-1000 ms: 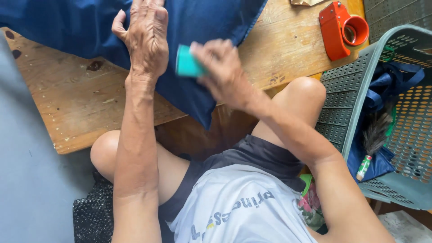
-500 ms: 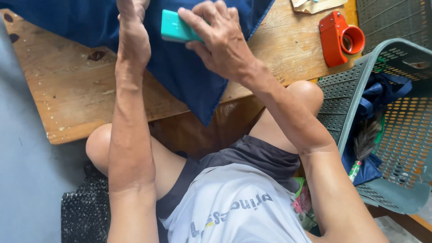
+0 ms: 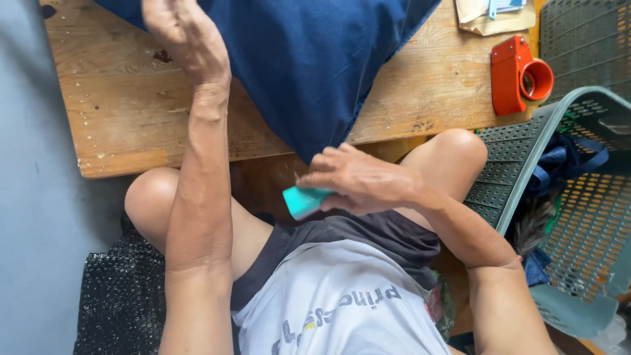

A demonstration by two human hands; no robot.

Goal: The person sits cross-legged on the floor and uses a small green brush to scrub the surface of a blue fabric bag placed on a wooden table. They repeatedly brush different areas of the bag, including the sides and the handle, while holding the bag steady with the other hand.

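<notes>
Soft, even daylight fills the frame, bright on the pale wooden table (image 3: 131, 118) at upper left. Shadows beneath it stay faint. No glare; slight blur at the lower right edge.

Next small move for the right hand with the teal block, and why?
Probably lift the right hand and its teal block onto the blue cloth: the block is off the cloth's lower tip, above the lap, while the left hand rests on the cloth.
</notes>
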